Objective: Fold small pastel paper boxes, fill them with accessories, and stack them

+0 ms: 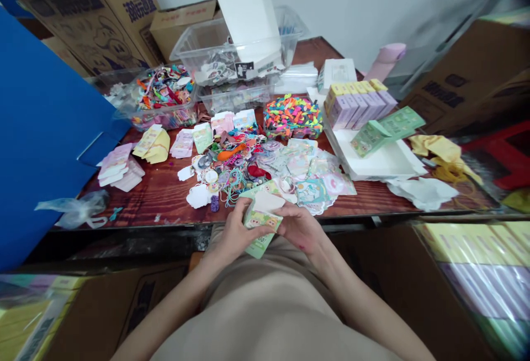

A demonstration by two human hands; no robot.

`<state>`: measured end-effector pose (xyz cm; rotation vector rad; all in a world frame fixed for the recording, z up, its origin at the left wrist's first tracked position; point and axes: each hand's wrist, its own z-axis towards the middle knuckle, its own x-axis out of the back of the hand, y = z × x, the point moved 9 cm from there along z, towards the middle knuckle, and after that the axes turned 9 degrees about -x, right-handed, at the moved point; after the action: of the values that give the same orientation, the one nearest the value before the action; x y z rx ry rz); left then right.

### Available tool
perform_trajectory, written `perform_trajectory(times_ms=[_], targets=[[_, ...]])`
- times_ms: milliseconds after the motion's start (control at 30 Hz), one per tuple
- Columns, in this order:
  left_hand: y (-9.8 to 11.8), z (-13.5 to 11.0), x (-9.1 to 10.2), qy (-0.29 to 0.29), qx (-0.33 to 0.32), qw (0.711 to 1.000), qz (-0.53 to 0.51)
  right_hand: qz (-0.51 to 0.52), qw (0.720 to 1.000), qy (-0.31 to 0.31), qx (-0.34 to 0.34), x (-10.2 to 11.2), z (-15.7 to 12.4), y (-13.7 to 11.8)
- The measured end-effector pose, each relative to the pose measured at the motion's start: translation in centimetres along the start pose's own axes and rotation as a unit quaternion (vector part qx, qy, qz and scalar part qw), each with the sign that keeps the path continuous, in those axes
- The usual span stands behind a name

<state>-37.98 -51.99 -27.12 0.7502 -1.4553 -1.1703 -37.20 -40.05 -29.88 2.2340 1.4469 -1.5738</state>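
Note:
Between my two hands, just in front of the table's near edge, is a small green printed carton [262, 218] with white inner flaps showing at its top. My left hand [240, 227] grips its left side, the thumb across the front. On the right side, my right hand [298, 227] holds the carton with its fingers at the upper edge. Right beyond it lies a loose heap of hair ties and small trinkets [236, 176]. Clear printed pouches [314, 176] lie to the right of the heap. What is inside the carton is hidden.
Flat folded cartons [153, 144] lie at the left. Behind stand tubs of colourful clips [165, 93] and bright small pieces [293, 117]. At right, a white tray [381, 162] holds green cartons [368, 137] and a purple-yellow row [358, 107]. A blue panel [45, 129] borders the left.

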Motion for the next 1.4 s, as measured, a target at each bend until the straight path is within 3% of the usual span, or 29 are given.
perform_trajectory(times_ms=[167,300,400,500,567,633,767,867,1133,1300,1400], targets=[[0.9,-0.8,0.6,0.037,-0.117,0.992,0.023,0.008,0.998,0.055,0.027,1.0,0.2,-0.4],[1.7,-0.4,0.5,-0.016,-0.123,0.988,0.091,-0.086,0.986,0.089,0.112,1.3,-0.4,-1.1],[2.1,0.1,0.5,-0.039,-0.093,0.989,0.108,-0.226,0.943,0.103,0.221,0.3,-2.0,-2.5],[2.2,0.4,0.7,-0.022,-0.078,0.992,0.095,-0.364,0.879,0.077,0.298,-1.9,-3.7,-3.6],[2.2,0.5,0.8,0.001,-0.080,0.993,0.084,-0.405,0.853,0.066,0.323,-2.7,-4.2,-4.0],[2.3,0.5,1.0,0.024,-0.087,0.992,0.086,-0.392,0.860,0.078,0.317,-2.3,-4.0,-4.3],[2.2,0.5,0.6,0.009,-0.093,0.991,0.094,-0.268,0.930,0.095,0.232,0.0,-1.9,-3.2],[1.8,0.5,0.3,-0.006,-0.083,0.992,0.094,-0.205,0.955,0.107,0.186,1.1,-1.1,-2.4],[1.9,0.7,-0.1,-0.021,-0.091,0.987,0.131,-0.288,0.930,0.108,0.202,1.0,-2.0,-3.9],[1.7,0.8,-0.5,-0.035,-0.083,0.989,0.121,-0.281,0.941,0.088,0.167,1.7,-1.6,-3.5],[1.7,0.9,-0.6,-0.042,-0.084,0.988,0.119,-0.304,0.926,0.097,0.203,1.6,-2.2,-4.1]])
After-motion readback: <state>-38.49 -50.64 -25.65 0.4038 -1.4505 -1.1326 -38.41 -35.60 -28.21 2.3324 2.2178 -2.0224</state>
